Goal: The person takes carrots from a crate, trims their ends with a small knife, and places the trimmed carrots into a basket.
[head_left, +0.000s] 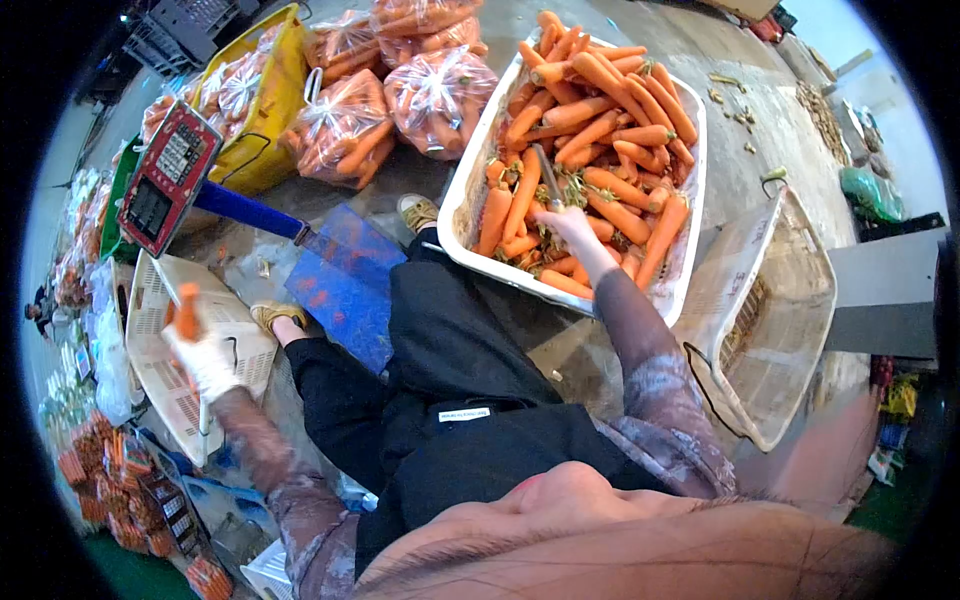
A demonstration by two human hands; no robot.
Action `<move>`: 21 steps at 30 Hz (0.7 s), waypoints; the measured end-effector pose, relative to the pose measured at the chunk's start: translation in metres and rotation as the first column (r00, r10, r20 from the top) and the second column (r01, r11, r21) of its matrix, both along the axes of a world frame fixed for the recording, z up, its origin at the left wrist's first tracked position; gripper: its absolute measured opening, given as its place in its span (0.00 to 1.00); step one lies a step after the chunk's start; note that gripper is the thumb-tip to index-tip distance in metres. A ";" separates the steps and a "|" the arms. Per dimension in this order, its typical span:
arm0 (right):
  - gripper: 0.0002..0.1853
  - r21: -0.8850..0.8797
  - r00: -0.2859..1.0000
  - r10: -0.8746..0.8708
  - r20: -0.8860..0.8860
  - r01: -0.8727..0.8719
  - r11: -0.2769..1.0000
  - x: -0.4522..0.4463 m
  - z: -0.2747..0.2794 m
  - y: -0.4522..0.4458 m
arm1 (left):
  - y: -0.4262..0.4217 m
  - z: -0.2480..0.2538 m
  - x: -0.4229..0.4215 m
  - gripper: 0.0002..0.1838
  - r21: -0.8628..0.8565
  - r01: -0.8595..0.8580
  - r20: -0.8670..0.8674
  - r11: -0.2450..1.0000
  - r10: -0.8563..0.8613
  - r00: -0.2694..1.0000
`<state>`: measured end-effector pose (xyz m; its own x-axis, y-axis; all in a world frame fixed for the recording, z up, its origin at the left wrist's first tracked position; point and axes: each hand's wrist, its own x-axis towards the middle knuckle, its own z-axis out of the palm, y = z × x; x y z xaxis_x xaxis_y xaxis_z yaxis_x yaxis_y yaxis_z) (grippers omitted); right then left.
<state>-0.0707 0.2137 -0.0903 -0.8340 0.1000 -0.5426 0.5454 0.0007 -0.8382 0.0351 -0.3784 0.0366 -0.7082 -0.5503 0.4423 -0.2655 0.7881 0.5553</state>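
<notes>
My left hand (205, 362), in a white glove, is closed around an orange carrot (187, 308) and blurred by motion. It is over a pale plastic crate (215, 300) with slotted sides. At the other side, my bare right hand (570, 226) grips a knife (547, 175), its narrow grey blade pointing away from me. That hand is over a large white tub (462, 190) heaped with carrots (600, 125), several with green stem stubs. My right fingers are partly hidden among the carrots.
Clear bags of carrots (440, 100) stand beyond the blue scale platform (345, 270). The scale's red display (170, 180) rises at the left, near a yellow crate (265, 130). An off-white crate (780, 290) is to the right. Bundled carrots (115, 480) lie at lower left.
</notes>
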 end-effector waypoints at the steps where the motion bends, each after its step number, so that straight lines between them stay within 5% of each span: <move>1: 0.15 0.096 0.994 0.074 0.085 -0.082 0.992 -0.010 -0.008 -0.006 | -0.032 0.010 -0.001 0.24 -0.033 -0.155 0.059 0.987 0.157 0.986; 3: 0.21 0.233 0.991 0.127 0.038 -0.132 0.963 -0.032 -0.053 -0.020 | -0.083 0.024 -0.008 0.29 0.126 -0.376 0.125 0.918 0.361 0.924; 4: 0.23 0.403 0.962 0.223 0.157 -0.268 0.875 -0.038 -0.054 -0.026 | -0.127 0.006 -0.015 0.27 0.807 0.114 -0.240 0.579 0.145 0.960; 5: 0.25 0.524 0.963 0.249 0.099 -0.263 0.810 -0.035 -0.048 -0.040 | -0.153 -0.005 -0.017 0.25 0.752 0.641 -0.602 -0.154 0.237 0.763; 6: 0.23 0.508 0.978 0.208 0.037 -0.197 0.839 -0.036 -0.068 -0.044 | -0.115 -0.008 -0.020 0.22 0.780 0.619 -0.586 -0.090 0.241 0.774; 7: 0.21 0.488 0.986 0.162 -0.027 -0.128 0.863 -0.039 -0.088 -0.046 | -0.073 -0.019 -0.024 0.19 0.798 0.598 -0.601 0.067 0.039 0.798; 9: 0.16 0.175 0.988 0.098 0.119 -0.118 0.978 -0.034 -0.050 -0.042 | 0.043 -0.005 -0.036 0.15 0.756 0.540 -0.642 -0.369 -0.259 0.722; 10: 0.13 -0.061 0.992 0.014 0.122 -0.006 0.998 -0.028 -0.033 -0.041 | 0.099 -0.008 -0.037 0.15 0.800 0.464 -0.556 -0.380 -0.182 0.811; 13: 0.13 -0.374 0.990 -0.051 0.129 0.096 0.923 0.002 0.034 -0.013 | 0.202 -0.035 -0.054 0.21 0.802 0.173 -0.468 -0.572 -0.420 0.777; 15: 0.13 -0.283 1.000 0.007 0.008 -0.004 0.959 0.045 0.061 -0.009 | 0.272 -0.041 -0.061 0.18 0.730 0.082 -0.525 -0.679 -0.479 0.704; 17: 0.12 -0.085 0.992 0.118 -0.038 -0.121 0.989 0.092 0.101 -0.018 | 0.336 -0.032 -0.057 0.21 0.782 -0.084 -0.386 -0.617 -0.586 0.713; 19: 0.12 -0.012 0.898 0.375 -0.231 -0.388 0.922 0.121 0.103 -0.005 | 0.381 -0.019 -0.048 0.23 0.740 -0.175 -0.409 -0.649 -0.641 0.649; 21: 0.16 0.289 0.870 0.290 -0.400 -0.180 0.940 0.137 0.122 -0.013 | 0.400 -0.031 -0.045 0.22 0.822 -0.201 -0.375 -0.533 -0.772 0.513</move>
<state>0.0666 0.2008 0.0321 -0.9927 -0.0502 -0.1096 0.0889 0.3087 -0.9470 -0.0098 0.0211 0.0055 -0.6218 0.6871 -0.3759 -0.7579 -0.4071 0.5097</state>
